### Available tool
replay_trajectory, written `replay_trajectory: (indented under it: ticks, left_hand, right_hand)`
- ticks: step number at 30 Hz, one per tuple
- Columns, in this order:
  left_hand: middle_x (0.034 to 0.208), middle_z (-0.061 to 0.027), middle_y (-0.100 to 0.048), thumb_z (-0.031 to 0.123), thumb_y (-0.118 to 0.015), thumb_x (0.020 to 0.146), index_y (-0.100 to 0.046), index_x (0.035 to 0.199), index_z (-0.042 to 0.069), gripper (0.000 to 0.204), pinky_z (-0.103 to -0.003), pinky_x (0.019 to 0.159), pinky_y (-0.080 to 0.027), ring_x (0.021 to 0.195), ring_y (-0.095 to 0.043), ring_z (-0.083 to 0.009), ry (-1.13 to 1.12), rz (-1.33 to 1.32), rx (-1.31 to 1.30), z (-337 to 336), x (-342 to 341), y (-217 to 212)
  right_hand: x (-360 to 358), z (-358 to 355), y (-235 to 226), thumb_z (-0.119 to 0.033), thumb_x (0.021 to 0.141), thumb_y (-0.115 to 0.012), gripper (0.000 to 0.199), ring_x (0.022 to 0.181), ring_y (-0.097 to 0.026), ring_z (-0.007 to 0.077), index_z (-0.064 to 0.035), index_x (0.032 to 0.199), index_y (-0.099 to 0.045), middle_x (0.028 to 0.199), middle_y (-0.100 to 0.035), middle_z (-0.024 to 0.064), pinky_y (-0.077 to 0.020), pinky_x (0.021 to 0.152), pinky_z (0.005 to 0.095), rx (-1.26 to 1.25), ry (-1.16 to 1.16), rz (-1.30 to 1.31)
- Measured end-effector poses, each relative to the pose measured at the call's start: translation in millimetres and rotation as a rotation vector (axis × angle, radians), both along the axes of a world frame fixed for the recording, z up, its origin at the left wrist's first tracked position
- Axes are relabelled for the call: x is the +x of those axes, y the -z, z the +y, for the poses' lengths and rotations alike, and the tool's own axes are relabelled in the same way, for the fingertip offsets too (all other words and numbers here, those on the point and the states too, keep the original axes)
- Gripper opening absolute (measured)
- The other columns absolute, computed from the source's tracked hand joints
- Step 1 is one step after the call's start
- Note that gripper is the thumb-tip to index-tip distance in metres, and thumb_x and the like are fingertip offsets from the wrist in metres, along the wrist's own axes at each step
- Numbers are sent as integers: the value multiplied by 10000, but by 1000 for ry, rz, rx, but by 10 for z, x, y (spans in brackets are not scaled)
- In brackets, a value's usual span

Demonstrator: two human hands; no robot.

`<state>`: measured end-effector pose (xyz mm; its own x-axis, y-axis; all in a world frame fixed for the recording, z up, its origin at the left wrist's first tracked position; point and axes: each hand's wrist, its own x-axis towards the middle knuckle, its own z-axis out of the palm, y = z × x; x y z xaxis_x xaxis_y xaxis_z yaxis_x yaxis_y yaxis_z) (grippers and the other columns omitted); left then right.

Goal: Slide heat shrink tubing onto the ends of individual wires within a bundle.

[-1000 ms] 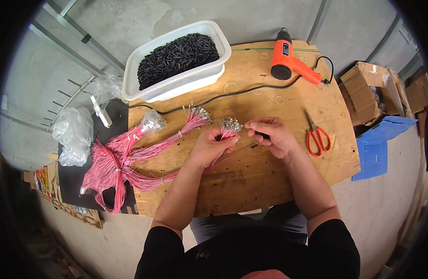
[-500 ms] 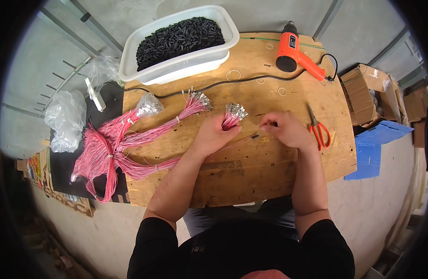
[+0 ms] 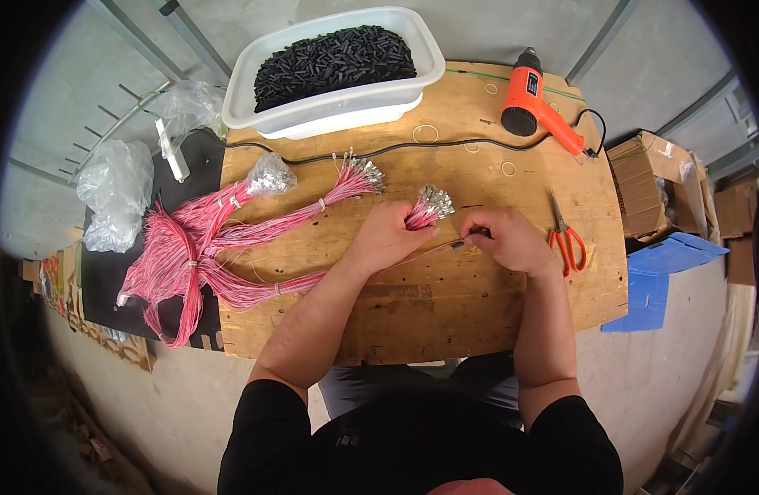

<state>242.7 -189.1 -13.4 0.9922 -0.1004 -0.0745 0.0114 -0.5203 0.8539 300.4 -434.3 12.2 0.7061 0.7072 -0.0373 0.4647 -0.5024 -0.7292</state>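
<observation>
My left hand is closed around a bundle of pink wires, whose silvery metal ends fan out past the thumb. One thin wire runs separately from beneath this hand toward the right, with a small black sleeve near its end. At that end my right hand pinches with thumb and forefinger, just right of the sleeve; the fingers hide the wire's tip. More tied pink wire bundles lie at the left, and one strand of them leads under my left forearm. One bundle end is wrapped in a clear bag.
A white tub heaped with short black sleeves stands at the back. An orange heat gun lies back right, its black cord crossing the table. Scissors lie beside my right wrist. Rubber bands are scattered around.
My right fingers have come down onto the loose wire's end, beside the black sleeve; before, they were a little apart from it. My left hand keeps its hold. The whole view has shifted slightly.
</observation>
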Motion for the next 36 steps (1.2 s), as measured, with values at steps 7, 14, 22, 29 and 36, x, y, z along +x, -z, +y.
replay_trajectory:
  ticks: [7, 14, 22, 29, 36]
  left_hand:
    - [783, -196, -681, 286, -771, 820, -700, 889, -13, 315, -409, 692, -523, 732, -682, -329, -20, -5, -2, -31, -4, -79]
    - [632, -6, -550, 282, -771, 873, -687, 885, 15, 280, -286, 548, -426, 597, -514, -67, -23, 56, -225, 16, 9, 5]
    - [724, -145, -648, 275, -756, 844, -690, 913, -12, 303, -369, 660, -499, 650, -600, -204, -7, 99, -129, 21, -3, -143]
    - [769, -195, -655, 289, -762, 825, -673, 869, -24, 328, -404, 683, -507, 699, -644, -317, -12, 39, -102, 49, 5, -14]
    - [767, -205, -648, 296, -762, 818, -670, 843, -29, 339, -412, 690, -508, 718, -644, -342, 1, 25, -128, 40, 24, 6]
  right_hand:
    - [33, -16, 18, -82, 877, -639, 50, 687, -643, 237, -61, 922, -645, 755, -663, 72, -480, 634, 353, 26, 19, -45]
    - [72, 12, 18, -201, 1003, -588, 228, 518, -397, 69, -47, 834, -593, 669, -534, 23, -271, 431, 214, 851, 249, 990]
    - [19, -7, 232, -217, 996, -633, 191, 514, -500, 150, -37, 934, -614, 693, -592, 23, -395, 469, 281, 467, 356, 397]
    - [-265, -89, 163, -175, 927, -658, 193, 658, -662, 372, -142, 1102, -585, 786, -680, 129, -531, 581, 474, -179, 33, -503]
    - [-172, -26, 185, -141, 909, -625, 120, 638, -660, 338, -111, 1022, -596, 721, -640, 117, -531, 544, 435, -257, -113, -655]
